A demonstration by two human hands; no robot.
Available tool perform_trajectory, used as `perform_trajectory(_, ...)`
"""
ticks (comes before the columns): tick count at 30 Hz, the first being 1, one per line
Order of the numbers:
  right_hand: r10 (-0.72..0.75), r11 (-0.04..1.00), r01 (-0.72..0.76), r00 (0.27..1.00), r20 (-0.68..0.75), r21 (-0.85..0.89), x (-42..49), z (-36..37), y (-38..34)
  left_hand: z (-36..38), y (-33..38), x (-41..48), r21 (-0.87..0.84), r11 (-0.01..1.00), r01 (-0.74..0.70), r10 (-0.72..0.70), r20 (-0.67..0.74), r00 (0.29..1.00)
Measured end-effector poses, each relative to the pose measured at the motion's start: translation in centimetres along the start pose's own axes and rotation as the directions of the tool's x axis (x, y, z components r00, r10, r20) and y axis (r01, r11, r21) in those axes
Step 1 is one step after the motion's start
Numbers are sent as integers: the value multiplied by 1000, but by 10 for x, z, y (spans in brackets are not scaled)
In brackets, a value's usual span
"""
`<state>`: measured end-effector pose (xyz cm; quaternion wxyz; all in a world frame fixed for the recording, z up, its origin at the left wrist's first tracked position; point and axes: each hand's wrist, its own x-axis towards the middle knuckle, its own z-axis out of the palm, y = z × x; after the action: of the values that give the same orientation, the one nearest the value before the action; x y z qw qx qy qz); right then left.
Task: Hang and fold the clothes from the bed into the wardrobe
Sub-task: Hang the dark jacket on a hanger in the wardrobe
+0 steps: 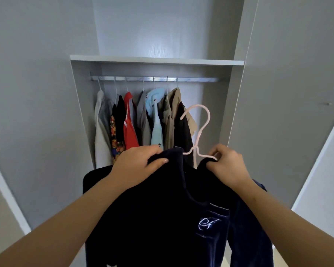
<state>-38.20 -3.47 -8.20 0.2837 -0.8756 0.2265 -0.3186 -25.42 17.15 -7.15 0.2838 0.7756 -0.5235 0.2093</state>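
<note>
Two-handed hold on a dark top [162,209], arms stretched forward and slightly up, forearms bare and converging towards the middle. Grips the top's shoulder with the left hand [137,164]: thumb laid flat over the fabric, fingers curled round the far edge, knuckles facing up. Pinches the other shoulder with the right hand [227,163], fingers bent tightly, fingertips meeting at the end of one arm of a pale hanger [198,138] together with the cloth edge. Cannot tell how far the hanger sits inside the top. Hook standing upright between the two hands, just above them and nearer the right one. Rest of the top hanging down below both wrists, a white stitched emblem on a chest pocket under the right forearm. Beyond the fingers, an open wardrobe [216,112]. Well above both hands, a rail [197,79] under a shelf [156,60]. A row of hung clothes [130,122] mostly past the left hand; bare rail above the right one.
</note>
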Motion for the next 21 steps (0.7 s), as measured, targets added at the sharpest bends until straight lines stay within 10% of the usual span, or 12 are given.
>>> perform_trajectory(4, 73, 994, -64, 993, -97, 88, -2, -17, 14, -19, -35, -19, 292, 948, -122, 141, -44, 989)
perform_trajectory(7, 93, 991, -79, 986, -140, 105, -6, -20, 20, -37, -62, -27, 343, 939, 26, -73, 126, 989)
perform_trajectory(14, 0, 994, 18, 988, -157, 112, -12, -8, 1, -7, -17, -8, -139, 975, 173, -94, 445, 890)
perform_trajectory(21, -231, 969, 220, 968, -94, -116, -14, -26, 11, 8, -5, 2, 75, 980, 186, -186, -12, 983)
